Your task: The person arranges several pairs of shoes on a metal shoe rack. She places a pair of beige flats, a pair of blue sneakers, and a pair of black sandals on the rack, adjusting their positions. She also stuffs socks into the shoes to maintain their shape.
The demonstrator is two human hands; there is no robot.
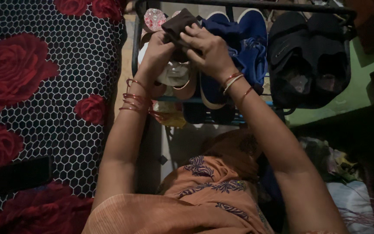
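Note:
Both my hands are raised to the top tier of a metal shoe rack (137,47). My left hand (157,53) and my right hand (207,48) grip a small dark brown folded cloth (177,24) between them, held just above a white and tan sandal (176,77). Red bangles ring my left wrist, and red and white ones my right. A pair of blue slip-on shoes (249,41) sits right behind my right hand.
Black shoes (308,60) fill the rack's right end. A sparkly pink sandal (154,19) lies at its top left. A bed cover with red roses (44,95) runs along the left. My orange patterned garment (204,186) hangs below. Cluttered cloth lies at lower right.

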